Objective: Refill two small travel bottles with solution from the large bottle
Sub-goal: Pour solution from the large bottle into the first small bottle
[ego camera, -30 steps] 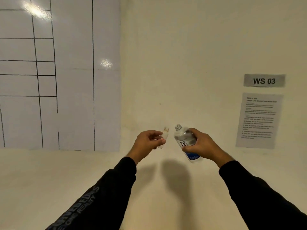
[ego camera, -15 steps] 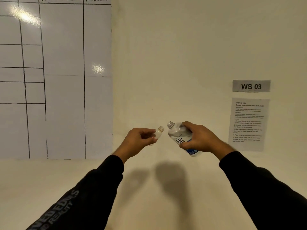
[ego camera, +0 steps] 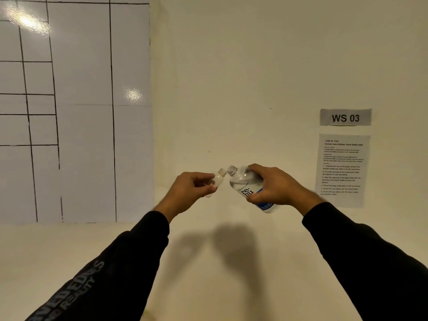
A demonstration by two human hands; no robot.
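Clear plastic, right hand: the right hand [ego camera: 275, 186] is wrapped round the body of the large bottle [ego camera: 249, 187], fingers over the top, thumb under the label, which steadies it for a pour.
Left hand: the left hand [ego camera: 192, 189] pinches the small travel bottle [ego camera: 216, 181] low on its body between thumb and fingers, leaving the neck free to take the liquid.
Where the bottles are: both are held in the air in front of the wall, above the pale counter [ego camera: 208, 262], with the two uncapped mouths just beside each other; whether they touch cannot be told.
Large bottle's axis: long axis slants, base low to the right, open neck up and to the left toward the travel bottle.
Travel bottle's axis: tilted the other way, mouth up and to the right.
Step, as judged: lining up for the pour; no stream shows.
Second travel bottle: not in view.
Around: a ruled whiteboard [ego camera: 81, 112] on the left, a "WS 03" label [ego camera: 345, 117] and an instruction sheet [ego camera: 342, 170] on the right.
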